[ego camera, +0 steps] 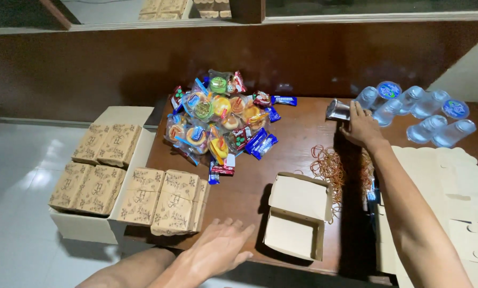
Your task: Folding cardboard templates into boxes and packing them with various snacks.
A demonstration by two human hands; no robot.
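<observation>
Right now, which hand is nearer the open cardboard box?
Left. The left hand lies flat on the table edge just left of the open cardboard box, not touching it. The right hand is far beyond it, at the water cups.

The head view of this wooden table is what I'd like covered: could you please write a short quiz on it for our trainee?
1. True or false: the open cardboard box near the table's front edge has snacks inside.
2. Which thing is the right hand touching? A) a clear water cup B) the rubber bands C) the snack pile
3. Where is the left hand resting?

Key
1. False; it is empty.
2. A; its fingers reach the cup lying among the other cups.
3. Flat on the table at its front edge, left of the open box, holding nothing.
</observation>
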